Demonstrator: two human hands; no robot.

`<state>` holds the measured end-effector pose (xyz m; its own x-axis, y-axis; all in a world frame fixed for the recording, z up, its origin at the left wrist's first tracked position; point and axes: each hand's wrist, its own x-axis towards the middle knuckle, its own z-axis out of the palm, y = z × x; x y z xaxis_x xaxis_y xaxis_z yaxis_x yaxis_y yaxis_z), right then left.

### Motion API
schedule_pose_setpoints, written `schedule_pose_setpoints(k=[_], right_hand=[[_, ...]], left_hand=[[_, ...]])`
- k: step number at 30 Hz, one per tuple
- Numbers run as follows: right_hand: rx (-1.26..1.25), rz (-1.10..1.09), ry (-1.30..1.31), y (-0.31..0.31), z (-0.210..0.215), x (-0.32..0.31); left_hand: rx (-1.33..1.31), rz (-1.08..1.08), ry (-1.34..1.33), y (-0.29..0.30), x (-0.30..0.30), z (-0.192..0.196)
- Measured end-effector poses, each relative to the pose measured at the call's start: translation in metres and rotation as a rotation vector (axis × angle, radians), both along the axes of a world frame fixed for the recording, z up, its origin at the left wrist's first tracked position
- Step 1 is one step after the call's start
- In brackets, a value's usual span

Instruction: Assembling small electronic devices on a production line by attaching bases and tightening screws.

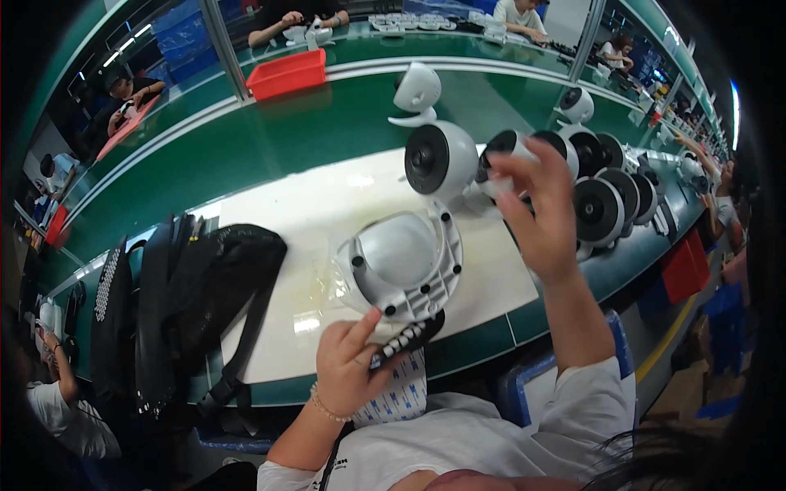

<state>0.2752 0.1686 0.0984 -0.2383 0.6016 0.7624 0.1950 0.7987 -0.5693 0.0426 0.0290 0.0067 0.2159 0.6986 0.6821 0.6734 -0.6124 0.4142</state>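
Good handling here seems to call for keeping the rounded base steady while one hand works over it, since a curved body could roll; small pieces are probably best set down square and pressed evenly, with the loose clear film (340, 282) kept out from under the fingers. The white housing (399, 250) lies at the centre of the frame, underside up, on the pale mat (274, 213) over the green desk (479, 348). It looks smooth and glossy, with a domed middle inside a ribbed ring that carries dark round pads (425, 288) spaced around it. The left hand (345, 364), lower centre, grips a black strip (409, 337) with pale marks just below the ring, its index finger extended toward the rim; whether it touches cannot be told. The right hand (540, 221), right of centre, is blurred, fingers bent; whether it pinches anything cannot be told.
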Motion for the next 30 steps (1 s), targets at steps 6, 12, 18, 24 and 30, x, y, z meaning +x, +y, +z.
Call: schedule_pose_setpoints(k=[6, 12, 18, 24, 30], right_hand=[[-0.406, -0.26, -0.215, 0.225, 0.038, -0.03], [-0.369, -0.521, -0.389, 0.368, -0.004, -0.042], [-0.989, -0.495, -0.221, 0.373, -0.024, -0.043], [-0.962, -0.333, -0.258, 0.335, 0.009, -0.034], [-0.8, 0.069, -0.477, 0.202, 0.067, -0.116]], left_hand=[[-0.033, -0.131, -0.014, 0.002, -0.004, 0.013], [-0.096, -0.154, -0.036, 0.0, -0.02, 0.0], [-0.104, -0.117, -0.113, 0.004, -0.021, -0.005], [-0.05, -0.147, -0.183, 0.003, -0.013, 0.001], [-0.078, -0.139, -0.145, -0.006, -0.013, 0.002]])
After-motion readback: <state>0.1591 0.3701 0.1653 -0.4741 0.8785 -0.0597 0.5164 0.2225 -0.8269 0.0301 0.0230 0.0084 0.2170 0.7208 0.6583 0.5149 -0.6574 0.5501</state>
